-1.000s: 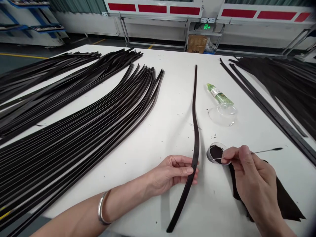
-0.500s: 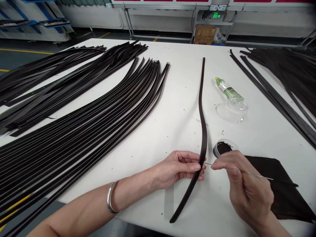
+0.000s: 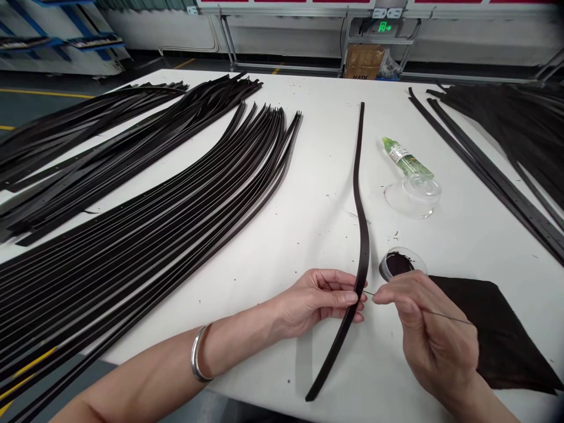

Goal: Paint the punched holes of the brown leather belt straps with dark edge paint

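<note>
Between thumb and fingers, my left hand pinches a narrow dark strap that looks like a leather belt strip. Its far end rests on the table and its near end hangs down toward me. My right hand grips a thin metal rod, whose tip meets the strap's right edge beside my left fingers. Just beyond the right hand is a small clear cup of dark liquid. A folded black cloth lies to the right, partly hidden by that hand.
Several rows of dark straps cover the left of the white table. More straps lie at the right. A green bottle and an upturned clear plastic cup sit beyond the small cup.
My right hand has shifted slightly left, and the rod has moved left along with it. The left hand keeps its pinch on the strap.
</note>
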Demonstrator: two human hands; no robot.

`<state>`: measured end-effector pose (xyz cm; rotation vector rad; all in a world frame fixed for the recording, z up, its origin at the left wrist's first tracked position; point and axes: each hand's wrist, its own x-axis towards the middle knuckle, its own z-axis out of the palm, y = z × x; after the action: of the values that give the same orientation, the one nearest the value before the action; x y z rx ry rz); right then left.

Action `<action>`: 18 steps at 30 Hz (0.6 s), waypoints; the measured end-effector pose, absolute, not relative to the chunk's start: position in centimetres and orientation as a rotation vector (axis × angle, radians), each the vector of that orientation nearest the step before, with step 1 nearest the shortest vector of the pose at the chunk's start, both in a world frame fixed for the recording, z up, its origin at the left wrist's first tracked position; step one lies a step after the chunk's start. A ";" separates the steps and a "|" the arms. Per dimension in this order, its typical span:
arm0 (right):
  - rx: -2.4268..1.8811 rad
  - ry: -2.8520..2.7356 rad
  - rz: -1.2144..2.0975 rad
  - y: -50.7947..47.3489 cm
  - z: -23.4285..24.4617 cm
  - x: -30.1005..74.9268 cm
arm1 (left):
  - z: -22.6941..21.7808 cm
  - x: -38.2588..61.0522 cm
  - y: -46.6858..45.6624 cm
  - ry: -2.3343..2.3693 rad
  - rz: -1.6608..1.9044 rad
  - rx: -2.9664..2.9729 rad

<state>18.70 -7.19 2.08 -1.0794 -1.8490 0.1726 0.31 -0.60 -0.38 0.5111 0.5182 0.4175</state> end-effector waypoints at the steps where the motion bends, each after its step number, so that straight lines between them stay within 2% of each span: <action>1: -1.064 -1.858 0.176 -7.2 2.0 18.7 | -0.4 0.3 -0.6 0.521 0.417 0.511; 11: -1.058 -1.864 0.135 -7.1 2.3 18.4 | -0.2 0.4 -0.6 0.531 0.426 0.512; 18: -1.085 -1.859 0.232 -7.4 2.2 18.4 | -0.4 0.3 -0.6 0.506 0.431 0.553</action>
<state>18.43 -7.44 2.20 -1.0849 -1.8589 0.2317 0.25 -0.59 -0.36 0.5528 0.5062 0.4314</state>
